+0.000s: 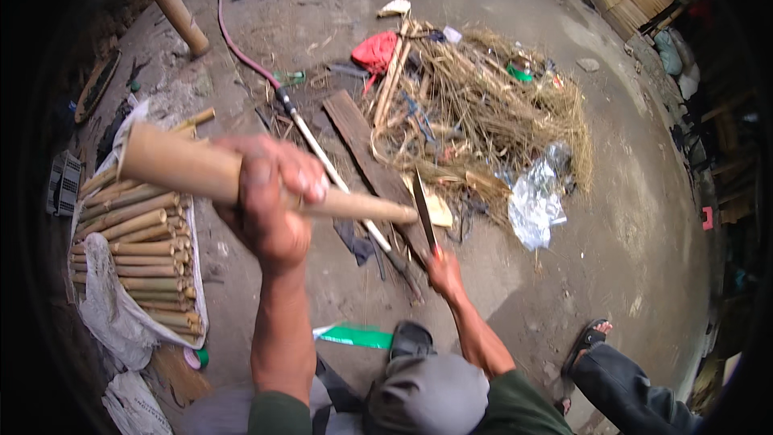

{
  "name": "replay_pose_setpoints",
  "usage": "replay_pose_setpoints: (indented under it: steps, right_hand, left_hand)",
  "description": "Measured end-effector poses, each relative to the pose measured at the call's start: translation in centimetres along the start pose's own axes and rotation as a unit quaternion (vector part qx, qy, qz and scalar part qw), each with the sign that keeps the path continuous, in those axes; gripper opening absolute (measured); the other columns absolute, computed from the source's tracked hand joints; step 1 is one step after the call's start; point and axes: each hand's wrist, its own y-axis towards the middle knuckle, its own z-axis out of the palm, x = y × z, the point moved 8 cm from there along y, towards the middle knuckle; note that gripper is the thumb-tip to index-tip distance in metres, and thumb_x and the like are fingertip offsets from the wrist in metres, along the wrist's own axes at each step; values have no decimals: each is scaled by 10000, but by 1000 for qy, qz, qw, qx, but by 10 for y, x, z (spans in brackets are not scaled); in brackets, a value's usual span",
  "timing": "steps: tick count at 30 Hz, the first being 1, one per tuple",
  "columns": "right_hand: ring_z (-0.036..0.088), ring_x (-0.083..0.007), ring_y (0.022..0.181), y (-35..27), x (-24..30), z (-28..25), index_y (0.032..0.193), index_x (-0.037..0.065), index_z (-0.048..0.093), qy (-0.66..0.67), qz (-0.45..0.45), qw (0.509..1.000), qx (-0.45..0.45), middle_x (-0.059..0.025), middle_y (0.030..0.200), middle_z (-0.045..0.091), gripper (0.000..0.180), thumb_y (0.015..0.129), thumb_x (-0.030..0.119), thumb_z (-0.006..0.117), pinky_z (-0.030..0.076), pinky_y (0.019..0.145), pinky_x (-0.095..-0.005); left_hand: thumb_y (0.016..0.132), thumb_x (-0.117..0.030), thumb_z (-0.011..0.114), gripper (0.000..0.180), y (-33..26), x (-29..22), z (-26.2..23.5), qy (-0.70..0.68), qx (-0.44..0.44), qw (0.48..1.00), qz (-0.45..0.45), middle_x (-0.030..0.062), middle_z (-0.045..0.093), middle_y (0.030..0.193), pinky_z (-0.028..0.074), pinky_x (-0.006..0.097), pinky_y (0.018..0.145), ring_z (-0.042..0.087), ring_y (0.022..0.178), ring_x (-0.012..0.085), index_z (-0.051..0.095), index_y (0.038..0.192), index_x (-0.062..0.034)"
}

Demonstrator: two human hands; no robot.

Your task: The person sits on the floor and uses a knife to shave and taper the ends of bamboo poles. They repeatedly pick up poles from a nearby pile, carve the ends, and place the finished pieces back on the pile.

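1. Bamboo stick (241, 177), raised at centre-left, is gripped around its middle by the left hand (270, 193); a steady hold seems best.
2. Right hand (444, 272) clasps the knife (424, 211) near the stick's right tip, blade best kept clear of the fingers.

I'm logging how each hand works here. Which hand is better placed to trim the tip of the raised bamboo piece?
Probably the right hand: it grips the knife, whose blade stands beside the bamboo piece's tip. The left hand is wrapped around its middle, holding it up.
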Motion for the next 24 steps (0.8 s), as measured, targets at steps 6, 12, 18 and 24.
replay_pose_setpoints:
  steps: [6,12,18,24]
  right_hand:
    - [696,-370,760,-40,46,-9,1018,40,657,13,-227,974,-11,-219,863,685,219,815,90,723,538,715,-424]
    - [608,-182,688,-10,58,-1,995,23,640,7,-159,987,-11,-108,748,613,191,865,123,739,512,656,-379]
    - [562,-215,668,3,56,1,959,38,622,42,-143,989,1,-117,736,605,254,914,262,732,466,631,-368]
    - [545,-86,632,-14,106,-37,925,53,593,76,-295,947,-97,-6,693,581,175,925,131,749,457,580,-275]
  left_hand:
    - [983,-319,621,306,-5,-4,13,-113,185,973,-82,32,501,692,487,318,552,497,522,140,416,944,-95]
    - [956,-264,628,265,6,2,35,-150,191,965,-102,59,534,728,519,340,598,513,552,164,451,986,-69]
    - [980,-420,676,434,10,-1,27,-89,-25,996,-17,53,574,739,498,337,582,550,583,161,534,1119,-35]
    - [1003,-391,677,399,38,24,58,38,2,999,-3,48,549,694,501,294,543,548,553,135,573,1077,-12]
